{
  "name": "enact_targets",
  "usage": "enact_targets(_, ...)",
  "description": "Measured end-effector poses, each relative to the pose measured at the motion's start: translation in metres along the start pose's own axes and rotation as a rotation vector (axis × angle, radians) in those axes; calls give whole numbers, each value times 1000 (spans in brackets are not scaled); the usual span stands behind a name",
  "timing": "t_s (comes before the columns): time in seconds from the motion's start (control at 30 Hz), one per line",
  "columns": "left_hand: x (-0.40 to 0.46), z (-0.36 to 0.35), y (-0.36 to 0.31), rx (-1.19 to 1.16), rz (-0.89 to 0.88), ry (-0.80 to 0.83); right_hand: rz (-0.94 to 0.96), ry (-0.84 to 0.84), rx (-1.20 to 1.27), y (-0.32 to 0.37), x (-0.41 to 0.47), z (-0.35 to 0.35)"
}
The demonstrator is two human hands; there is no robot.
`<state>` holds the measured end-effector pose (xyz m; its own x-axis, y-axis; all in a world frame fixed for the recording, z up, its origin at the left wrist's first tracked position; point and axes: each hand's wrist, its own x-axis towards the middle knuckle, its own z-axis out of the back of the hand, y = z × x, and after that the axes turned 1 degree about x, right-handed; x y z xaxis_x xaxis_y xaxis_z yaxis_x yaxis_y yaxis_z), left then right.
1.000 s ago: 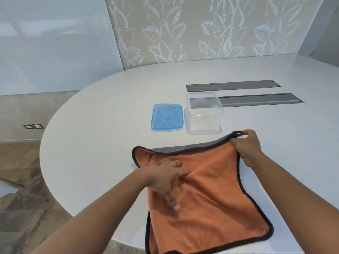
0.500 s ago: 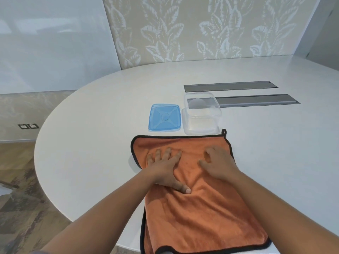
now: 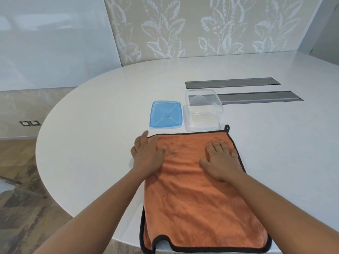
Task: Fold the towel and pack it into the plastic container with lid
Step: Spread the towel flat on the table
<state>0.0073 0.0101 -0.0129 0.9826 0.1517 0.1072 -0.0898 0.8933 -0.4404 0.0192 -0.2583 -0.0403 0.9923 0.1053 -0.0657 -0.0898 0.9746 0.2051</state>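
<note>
Head view: beyond the fingertips stands a clear square plastic container (image 3: 203, 110), lidless, nothing visible inside (a round mark shows through its wall). Its translucent blue square lid (image 3: 166, 114) lies flat just beside it, beyond the left hand (image 3: 146, 153). The plush orange black-edged towel (image 3: 198, 195) lies folded on the white rounded table (image 3: 91, 129). Both hands press flat, fingers spread, the left at the towel's edge and the right hand (image 3: 220, 162) near its far corner loop. Two grey slots (image 3: 256, 97) lie farther off.

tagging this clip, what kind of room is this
Probably a meeting room: a big rounded white table with two grey cable hatches set into it, and a leaf-patterned wall panel behind.
</note>
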Motion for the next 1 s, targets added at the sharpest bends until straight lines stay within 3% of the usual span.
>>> enact_targets(0.17,3,14,15,-99,279,19,-38,-48,48,10,-2,-7)
enact_targets(0.33,0,22,21,-339,347,78,-34,-78,26,9,-3,-11)
enact_targets(0.47,9,28,24,-586,362,13,-35,-90,16,9,-3,-11)
enact_targets(0.83,25,29,74,9,-127,30,-32,-85,17,9,-4,-11)
enact_targets(1.0,14,21,67,234,-284,-247,-37,-71,8,8,-3,-12)
